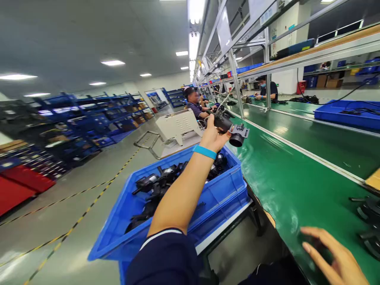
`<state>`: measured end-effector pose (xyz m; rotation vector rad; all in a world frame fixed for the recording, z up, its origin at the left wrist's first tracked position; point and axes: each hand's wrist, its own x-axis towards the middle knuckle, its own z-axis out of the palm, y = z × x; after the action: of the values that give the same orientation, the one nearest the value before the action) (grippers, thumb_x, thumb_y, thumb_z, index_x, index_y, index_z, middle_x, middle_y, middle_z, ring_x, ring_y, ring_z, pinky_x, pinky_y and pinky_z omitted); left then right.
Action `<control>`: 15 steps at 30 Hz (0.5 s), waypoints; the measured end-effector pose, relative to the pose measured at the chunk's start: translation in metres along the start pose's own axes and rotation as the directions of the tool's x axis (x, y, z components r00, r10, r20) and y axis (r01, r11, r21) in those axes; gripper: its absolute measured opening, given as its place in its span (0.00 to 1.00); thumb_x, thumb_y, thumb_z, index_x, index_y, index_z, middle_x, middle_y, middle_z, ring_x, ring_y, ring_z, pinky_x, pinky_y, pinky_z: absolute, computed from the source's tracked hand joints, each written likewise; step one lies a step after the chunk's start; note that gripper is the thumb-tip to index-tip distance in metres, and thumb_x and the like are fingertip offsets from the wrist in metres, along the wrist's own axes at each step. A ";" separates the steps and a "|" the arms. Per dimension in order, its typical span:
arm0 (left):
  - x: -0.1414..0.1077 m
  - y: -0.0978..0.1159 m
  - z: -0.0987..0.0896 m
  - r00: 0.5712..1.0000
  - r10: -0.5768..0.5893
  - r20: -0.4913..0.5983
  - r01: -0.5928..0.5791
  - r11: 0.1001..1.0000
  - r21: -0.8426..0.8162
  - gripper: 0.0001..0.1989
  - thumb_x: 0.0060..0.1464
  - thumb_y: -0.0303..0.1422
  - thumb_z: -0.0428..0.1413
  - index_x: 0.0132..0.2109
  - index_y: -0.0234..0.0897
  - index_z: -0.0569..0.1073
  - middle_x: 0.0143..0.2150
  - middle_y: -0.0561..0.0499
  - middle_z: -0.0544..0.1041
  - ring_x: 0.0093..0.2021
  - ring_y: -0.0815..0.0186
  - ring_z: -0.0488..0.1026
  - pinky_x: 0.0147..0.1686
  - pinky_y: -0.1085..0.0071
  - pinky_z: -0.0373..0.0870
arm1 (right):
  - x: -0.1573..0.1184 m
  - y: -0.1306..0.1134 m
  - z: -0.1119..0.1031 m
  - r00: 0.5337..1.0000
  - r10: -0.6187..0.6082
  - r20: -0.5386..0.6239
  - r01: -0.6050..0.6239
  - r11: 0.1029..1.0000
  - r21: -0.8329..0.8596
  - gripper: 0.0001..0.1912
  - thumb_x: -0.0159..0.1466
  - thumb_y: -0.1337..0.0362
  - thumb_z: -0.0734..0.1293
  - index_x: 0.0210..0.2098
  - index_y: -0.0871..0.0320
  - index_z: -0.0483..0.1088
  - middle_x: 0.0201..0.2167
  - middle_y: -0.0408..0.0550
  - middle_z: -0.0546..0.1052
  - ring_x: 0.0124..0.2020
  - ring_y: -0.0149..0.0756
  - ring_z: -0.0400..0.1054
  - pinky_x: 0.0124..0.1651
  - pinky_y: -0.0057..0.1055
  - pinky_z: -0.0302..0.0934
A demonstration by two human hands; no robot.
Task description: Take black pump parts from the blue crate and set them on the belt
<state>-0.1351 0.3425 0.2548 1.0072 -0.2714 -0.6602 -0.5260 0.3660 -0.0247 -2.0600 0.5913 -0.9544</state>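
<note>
My left hand (214, 136), with a blue band at its wrist, is closed around a black device (223, 122). The device has a short round barrel and a flat slotted bracket at its near end; its exact kind does not show. It is held above the right rim of a blue crate (237, 174), in which several similar black parts (168, 174) lie jumbled. At the lower right, my right hand (335, 253) hovers over the green bench top (276, 174), thumb and finger apart, holding nothing. Black parts (369, 215) lie close to it at the frame's edge.
A second blue crate sits beneath the first on a stand. Beyond them stands a beige slotted housing (179, 124) by a metal cart handle (148, 144). A co-worker (196, 105) sits farther along the bench. Another blue bin (347, 114) and metal shelf posts (236, 87) line the bench's right side.
</note>
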 end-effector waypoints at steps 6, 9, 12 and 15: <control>-0.049 -0.106 0.078 0.911 -0.331 0.246 0.333 0.942 0.038 0.26 0.67 0.53 0.46 0.43 0.31 0.69 0.33 0.46 0.72 0.33 0.64 0.74 0.33 0.70 0.75 | 0.122 -0.044 -0.029 0.804 0.590 0.082 -0.386 0.412 0.825 0.40 0.64 0.36 0.65 0.69 0.44 0.55 0.68 0.54 0.60 0.56 0.49 0.70 0.48 0.46 0.73; -0.077 -0.155 0.093 0.797 -0.493 0.348 0.483 0.867 0.121 0.25 0.68 0.52 0.45 0.43 0.32 0.70 0.35 0.45 0.74 0.33 0.66 0.74 0.33 0.70 0.75 | 0.159 -0.040 -0.051 0.735 0.657 0.169 -0.327 0.125 0.937 0.37 0.70 0.35 0.56 0.68 0.53 0.59 0.59 0.58 0.71 0.44 0.44 0.75 0.44 0.45 0.72; -0.101 -0.187 0.094 0.667 -0.583 0.465 0.547 0.806 0.225 0.27 0.69 0.51 0.43 0.48 0.32 0.73 0.44 0.41 0.77 0.34 0.65 0.75 0.34 0.69 0.76 | 0.158 -0.030 -0.070 0.671 0.734 0.108 -0.278 0.113 0.954 0.30 0.73 0.45 0.59 0.65 0.58 0.63 0.42 0.53 0.78 0.31 0.35 0.73 0.37 0.36 0.71; -0.121 -0.202 0.089 0.610 -0.595 0.523 0.559 0.791 0.250 0.27 0.70 0.50 0.41 0.51 0.33 0.74 0.48 0.40 0.77 0.34 0.64 0.76 0.33 0.67 0.76 | 0.137 -0.031 -0.081 0.636 0.770 0.051 -0.245 0.139 0.960 0.27 0.72 0.47 0.62 0.66 0.51 0.64 0.41 0.51 0.79 0.33 0.37 0.75 0.38 0.37 0.72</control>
<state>-0.3510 0.2832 0.1400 0.9250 -0.5109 -1.5881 -0.5029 0.2567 0.0927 -0.4161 0.7252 -0.9687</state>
